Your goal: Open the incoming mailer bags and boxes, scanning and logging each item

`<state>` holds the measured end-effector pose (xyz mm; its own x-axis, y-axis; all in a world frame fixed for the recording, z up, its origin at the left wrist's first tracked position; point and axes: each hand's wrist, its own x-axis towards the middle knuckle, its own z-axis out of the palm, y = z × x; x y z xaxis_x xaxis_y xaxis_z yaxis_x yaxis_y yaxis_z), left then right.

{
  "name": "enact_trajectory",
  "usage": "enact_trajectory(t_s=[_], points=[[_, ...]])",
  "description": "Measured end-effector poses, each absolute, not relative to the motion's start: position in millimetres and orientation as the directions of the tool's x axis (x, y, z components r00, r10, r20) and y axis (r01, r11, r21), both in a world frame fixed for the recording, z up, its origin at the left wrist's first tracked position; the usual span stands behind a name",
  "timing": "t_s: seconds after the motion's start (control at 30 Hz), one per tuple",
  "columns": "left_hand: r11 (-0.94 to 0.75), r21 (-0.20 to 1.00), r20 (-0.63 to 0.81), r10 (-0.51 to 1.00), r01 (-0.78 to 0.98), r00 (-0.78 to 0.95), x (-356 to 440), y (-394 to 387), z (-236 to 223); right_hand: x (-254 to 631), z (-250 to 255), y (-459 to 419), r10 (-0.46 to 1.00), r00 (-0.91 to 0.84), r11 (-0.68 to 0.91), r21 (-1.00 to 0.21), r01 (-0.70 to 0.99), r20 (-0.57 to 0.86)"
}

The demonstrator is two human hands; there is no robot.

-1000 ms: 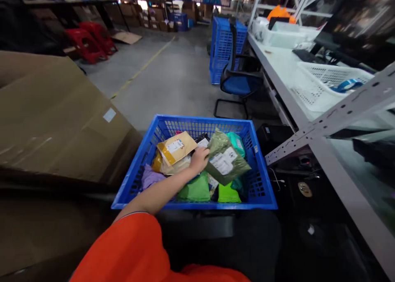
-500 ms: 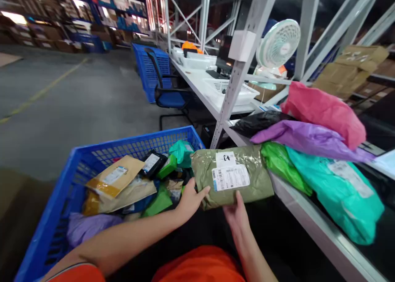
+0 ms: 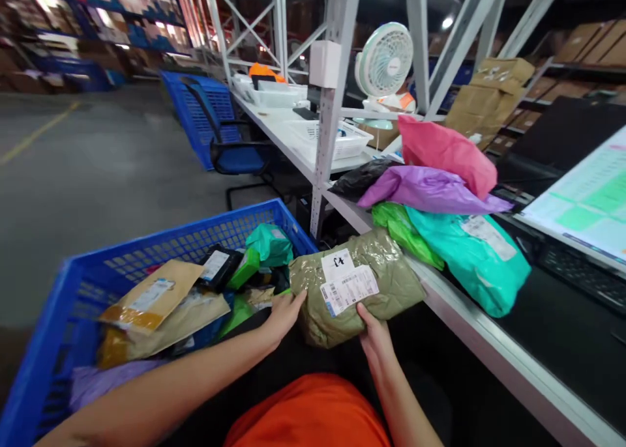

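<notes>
An olive-green plastic mailer parcel (image 3: 396, 277) with two white labels is held in front of me, tilted with its right end higher. My right hand (image 3: 377, 339) grips its lower edge, thumb on the front and the other fingers hidden behind. At the left edge, my left hand (image 3: 285, 317) holds the parcel's side, its farther fingers partly hidden. Left of it stands a blue plastic crate (image 3: 161, 248) with several parcels inside, among them a brown padded envelope (image 3: 159, 294), a black packet (image 3: 220, 268) and a teal bag (image 3: 268, 244).
A teal mailer (image 3: 469, 258), a purple one (image 3: 430, 189), a pink one (image 3: 447, 154) and a green one (image 3: 405, 232) lie piled on the desk at right. A monitor (image 3: 587, 193) and keyboard (image 3: 581, 274) are beyond. A metal post (image 3: 327, 128) rises ahead; a chair (image 3: 239, 157) stands behind.
My view has turned right, bringing the monitor and keyboard into sight. The olive-green parcel has tilted, its right end rising, and my left hand has slid off its front toward the left edge.
</notes>
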<state>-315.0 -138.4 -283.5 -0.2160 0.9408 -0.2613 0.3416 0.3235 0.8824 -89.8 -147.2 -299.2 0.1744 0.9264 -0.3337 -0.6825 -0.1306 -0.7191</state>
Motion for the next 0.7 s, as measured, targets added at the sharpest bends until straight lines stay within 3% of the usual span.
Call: enact_trajectory(t_s=[0.2,0.37,0.53,0.7], points=[[0.223,0.727,-0.256,0.966,0.649,-0.046,-363.8,-116.8,-230.3,-64.9,-312.8,-168.3,0.917,0.015,-0.264,-0.634,-0.726,-0.399],[0.106,0.744,-0.065,0.994,0.66,-0.087,-366.9,-114.5,-196.0,-49.2,-306.0,-185.7,0.917,-0.1,-0.331,-0.599,-0.729,-0.386],[0.049,0.788,-0.128,0.988,0.614,0.086,-323.8,-138.8,-189.9,-52.2,-286.7,-216.4,0.917,-0.33,-0.395,-0.618,-0.68,-0.223],[0.074,0.835,-0.057,0.997,0.545,-0.048,-301.3,-167.4,-183.1,-14.1,-275.2,-226.6,0.916,-0.401,-0.265,-0.767,-0.585,-0.011]])
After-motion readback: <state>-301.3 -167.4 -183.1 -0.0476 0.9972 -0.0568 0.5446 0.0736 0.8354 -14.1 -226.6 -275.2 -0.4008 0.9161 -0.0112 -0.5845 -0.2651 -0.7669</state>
